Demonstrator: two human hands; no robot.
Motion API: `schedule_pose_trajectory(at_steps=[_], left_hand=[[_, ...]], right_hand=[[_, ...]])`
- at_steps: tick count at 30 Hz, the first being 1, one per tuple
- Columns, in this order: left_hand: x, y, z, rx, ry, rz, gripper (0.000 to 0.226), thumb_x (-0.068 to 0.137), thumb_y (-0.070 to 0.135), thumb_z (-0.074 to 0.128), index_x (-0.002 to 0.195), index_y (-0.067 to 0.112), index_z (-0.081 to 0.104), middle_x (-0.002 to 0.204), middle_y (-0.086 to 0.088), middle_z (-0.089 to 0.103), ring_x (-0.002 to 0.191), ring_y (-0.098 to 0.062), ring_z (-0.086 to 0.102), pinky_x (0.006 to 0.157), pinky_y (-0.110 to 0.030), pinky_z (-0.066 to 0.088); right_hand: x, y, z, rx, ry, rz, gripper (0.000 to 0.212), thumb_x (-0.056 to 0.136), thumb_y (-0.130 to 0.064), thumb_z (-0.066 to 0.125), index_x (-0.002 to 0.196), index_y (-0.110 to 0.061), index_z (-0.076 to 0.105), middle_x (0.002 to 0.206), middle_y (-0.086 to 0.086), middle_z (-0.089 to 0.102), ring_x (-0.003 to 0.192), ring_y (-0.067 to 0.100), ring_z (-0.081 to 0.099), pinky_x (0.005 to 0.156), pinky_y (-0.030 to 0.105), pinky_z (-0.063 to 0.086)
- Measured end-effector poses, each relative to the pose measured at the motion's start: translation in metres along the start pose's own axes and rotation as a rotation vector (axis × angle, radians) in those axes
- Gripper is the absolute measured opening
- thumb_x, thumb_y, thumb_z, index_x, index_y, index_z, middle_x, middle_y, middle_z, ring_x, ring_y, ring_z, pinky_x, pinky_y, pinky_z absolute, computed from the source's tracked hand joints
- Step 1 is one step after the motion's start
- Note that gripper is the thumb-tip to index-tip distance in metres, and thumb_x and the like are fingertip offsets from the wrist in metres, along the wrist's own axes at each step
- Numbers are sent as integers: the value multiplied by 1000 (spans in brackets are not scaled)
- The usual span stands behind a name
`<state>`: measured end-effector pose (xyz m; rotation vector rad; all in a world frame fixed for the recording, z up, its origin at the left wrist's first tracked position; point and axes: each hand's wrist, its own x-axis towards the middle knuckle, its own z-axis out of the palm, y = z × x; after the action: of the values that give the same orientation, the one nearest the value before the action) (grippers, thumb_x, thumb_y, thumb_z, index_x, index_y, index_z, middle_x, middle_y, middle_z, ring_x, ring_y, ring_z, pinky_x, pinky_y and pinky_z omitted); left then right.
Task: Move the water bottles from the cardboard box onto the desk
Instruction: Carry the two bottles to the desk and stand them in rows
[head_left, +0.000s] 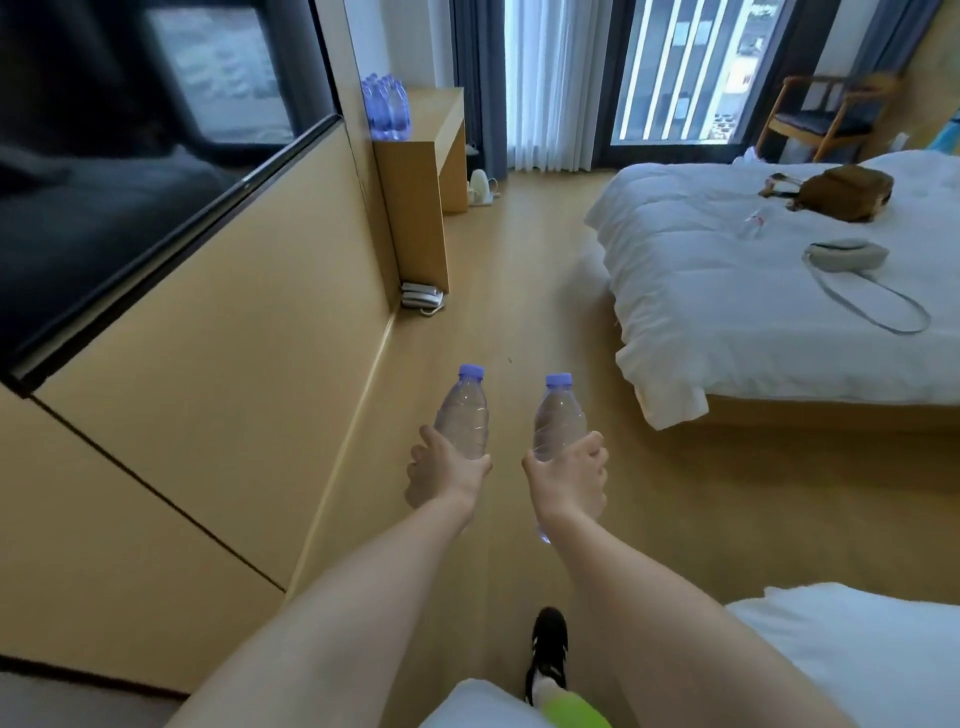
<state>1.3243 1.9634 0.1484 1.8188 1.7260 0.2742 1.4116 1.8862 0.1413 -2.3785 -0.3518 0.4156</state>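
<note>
My left hand (445, 467) grips a clear water bottle (464, 410) with a purple cap, held upright in front of me. My right hand (569, 475) grips a second clear bottle (558, 415) of the same kind, also upright. Both are held out over the wooden floor. Far ahead stands the wooden desk (441, 119) against the left wall, with several purple-capped bottles (387, 106) grouped on its near left corner. No cardboard box is in view.
A wall-mounted TV (130, 156) and wood panelling run along the left. A white bed (779, 270) with a brown bag (841, 192) and a grey pouch (844, 254) fills the right. A phone (421, 299) and a kettle (480, 187) sit on the floor by the desk. My shoe (548, 649) is below.
</note>
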Motion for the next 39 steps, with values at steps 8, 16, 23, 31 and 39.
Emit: schedule_pose_trajectory(at_steps=[8, 16, 23, 31, 39], left_hand=[[133, 131, 38, -33, 14, -31, 74, 67, 47, 72, 121, 15, 33, 118, -9, 54, 106, -33, 57, 86, -42, 50], [250, 230, 64, -6, 28, -43, 73, 70, 48, 72, 123, 15, 32, 121, -10, 52, 110, -32, 55, 83, -39, 46], [385, 295, 106, 42, -25, -39, 72, 70, 47, 71, 122, 15, 33, 119, -10, 52, 107, -32, 55, 79, -39, 46], [545, 419, 105, -3, -27, 21, 73, 72, 47, 72, 125, 15, 34, 121, -11, 52, 108, -32, 55, 82, -40, 45], [670, 499, 113, -23, -12, 20, 69, 71, 47, 72, 120, 15, 36, 119, -10, 55, 106, -33, 57, 83, -40, 49]], right_hand=[[174, -89, 13, -63, -57, -113, 71, 86, -39, 63, 136, -5, 27, 133, 13, 42, 122, 32, 47, 94, 43, 42], [314, -146, 27, -85, -79, -131, 79, 85, -41, 65, 141, -5, 23, 137, 14, 40, 123, 32, 46, 98, 47, 44], [455, -200, 75, -100, -28, -113, 79, 82, -46, 67, 138, -7, 25, 132, 13, 44, 117, 31, 50, 93, 47, 48], [610, -305, 108, -66, 17, -55, 81, 80, -49, 67, 137, -7, 27, 133, 12, 44, 119, 32, 49, 92, 46, 48], [737, -384, 140, -76, 17, -75, 81, 81, -48, 66, 137, -7, 26, 133, 13, 44, 119, 32, 49, 92, 45, 48]])
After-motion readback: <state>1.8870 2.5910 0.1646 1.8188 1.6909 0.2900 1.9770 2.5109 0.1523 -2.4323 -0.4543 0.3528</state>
